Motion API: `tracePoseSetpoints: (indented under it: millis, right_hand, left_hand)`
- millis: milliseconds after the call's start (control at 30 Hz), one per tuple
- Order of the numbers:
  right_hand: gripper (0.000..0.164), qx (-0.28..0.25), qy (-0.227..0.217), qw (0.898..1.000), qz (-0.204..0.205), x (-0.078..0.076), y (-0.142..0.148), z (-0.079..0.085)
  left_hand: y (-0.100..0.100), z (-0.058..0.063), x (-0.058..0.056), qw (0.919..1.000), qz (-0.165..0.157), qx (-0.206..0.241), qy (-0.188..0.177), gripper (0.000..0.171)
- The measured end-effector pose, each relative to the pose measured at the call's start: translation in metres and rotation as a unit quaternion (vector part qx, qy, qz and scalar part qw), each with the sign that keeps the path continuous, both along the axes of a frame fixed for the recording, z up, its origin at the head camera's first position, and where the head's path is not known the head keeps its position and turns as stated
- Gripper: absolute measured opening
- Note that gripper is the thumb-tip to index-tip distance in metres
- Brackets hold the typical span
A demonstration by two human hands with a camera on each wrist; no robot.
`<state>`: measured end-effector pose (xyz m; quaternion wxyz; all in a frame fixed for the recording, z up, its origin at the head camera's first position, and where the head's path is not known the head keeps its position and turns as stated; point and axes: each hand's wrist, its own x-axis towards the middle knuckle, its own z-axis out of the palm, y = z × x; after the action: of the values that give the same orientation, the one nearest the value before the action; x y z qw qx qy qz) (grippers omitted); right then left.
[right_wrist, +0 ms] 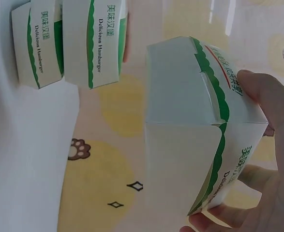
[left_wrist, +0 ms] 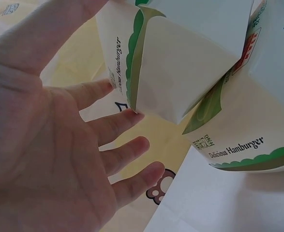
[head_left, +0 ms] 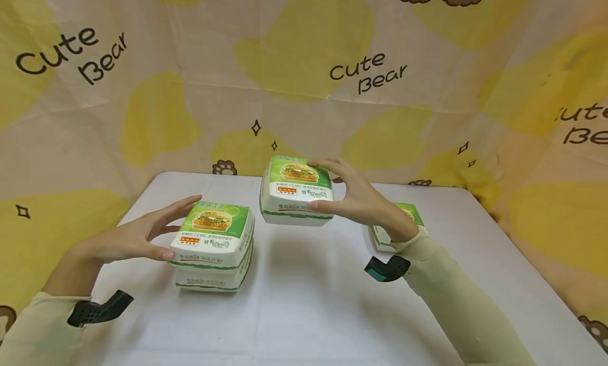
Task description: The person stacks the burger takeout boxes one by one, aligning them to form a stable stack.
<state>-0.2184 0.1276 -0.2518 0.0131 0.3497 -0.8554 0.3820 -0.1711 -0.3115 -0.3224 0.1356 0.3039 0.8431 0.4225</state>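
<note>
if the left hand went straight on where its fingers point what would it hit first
The upper stacked box, which the left hand seems to touch; beyond, perhaps the raised box, though depth is unclear.

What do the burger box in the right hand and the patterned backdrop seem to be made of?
Burger box in the right hand: probably thin paperboard, smooth, perhaps lightly coated; sharp folds and thin flap edges show. Patterned backdrop: likely printed cloth, fairly matte; creases and soft wrinkles run across it.
</note>
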Motion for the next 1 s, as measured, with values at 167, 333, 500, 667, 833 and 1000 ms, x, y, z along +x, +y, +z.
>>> tracePoseSetpoints:
  millis: [167, 333, 500, 667, 833, 1000]
  right_hand:
    - [0.073, 0.002, -0.012, 1.000, -0.007, 0.004, -0.014, 0.002]
    - [0.075, 0.003, -0.023, 1.000, -0.012, 0.011, -0.030, 0.002]
    - [0.075, -0.011, -0.020, 1.000, 0.000, 0.017, -0.046, 0.003]
    - [0.074, -0.027, -0.004, 1.000, 0.008, 0.019, -0.062, 0.004]
    - [0.075, -0.033, -0.006, 0.999, 0.010, 0.022, -0.077, 0.005]
    - [0.076, -0.034, -0.029, 0.999, 0.010, 0.025, -0.089, 0.006]
  left_hand:
    - [0.001, 0.003, 0.004, 0.9999, 0.007, -0.011, -0.009, 0.099]
    - [0.001, 0.005, 0.006, 0.9998, 0.009, -0.014, -0.007, 0.099]
    - [0.001, 0.006, 0.005, 0.9998, 0.007, -0.014, -0.007, 0.099]
    - [-0.001, 0.007, 0.005, 0.9999, 0.003, -0.012, 0.008, 0.099]
    - [-0.003, 0.003, 0.002, 1.0000, 0.003, -0.007, 0.003, 0.099]
    - [-0.002, 0.002, -0.001, 0.9999, -0.006, 0.009, 0.011, 0.098]
